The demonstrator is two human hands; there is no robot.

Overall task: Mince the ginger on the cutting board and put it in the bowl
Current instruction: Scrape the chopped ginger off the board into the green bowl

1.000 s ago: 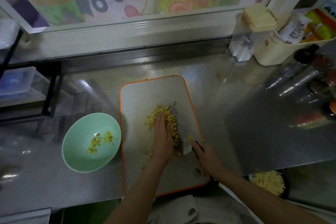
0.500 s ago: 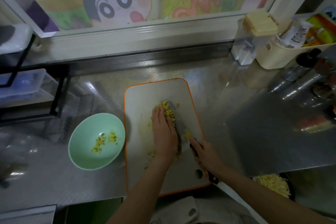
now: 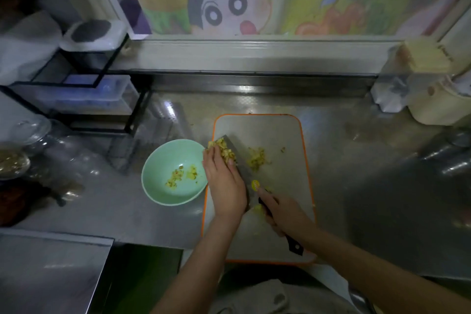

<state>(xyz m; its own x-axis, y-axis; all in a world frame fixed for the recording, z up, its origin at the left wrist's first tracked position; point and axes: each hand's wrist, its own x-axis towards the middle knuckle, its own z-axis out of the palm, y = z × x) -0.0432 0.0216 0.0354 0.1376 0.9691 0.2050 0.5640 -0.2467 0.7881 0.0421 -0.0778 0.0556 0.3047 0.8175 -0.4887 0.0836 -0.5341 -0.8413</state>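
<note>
Right hand (image 3: 283, 214): fingers wrapped tight round the black handle of the knife (image 3: 240, 163), low on the cutting board.
Knife: the broad blade is tilted, its far end at the board's left edge just beside the bowl's rim; a small yellow sticker (image 3: 254, 184) sits near the handle.
Left hand (image 3: 224, 181): fingers fairly straight and together, pressing a heap of ginger against the blade's face; it grips nothing.
Ginger on the blade (image 3: 223, 148): a yellow minced pile between the fingertips and the steel, at the blade's far end.
Ginger on the board (image 3: 257, 158): a smaller loose pile just right of the blade, with a few stray bits farther right.
Cutting board (image 3: 285, 132): pale with an orange rim, lying flat on the metal counter (image 3: 356, 166).
Bowl (image 3: 155, 187): pale green, touching or nearly touching the board's left edge; a little ginger (image 3: 181, 174) lies in its bottom.
Surroundings: a black wire rack (image 3: 102, 79) at far left, a cream container (image 3: 433, 109) at far right.
</note>
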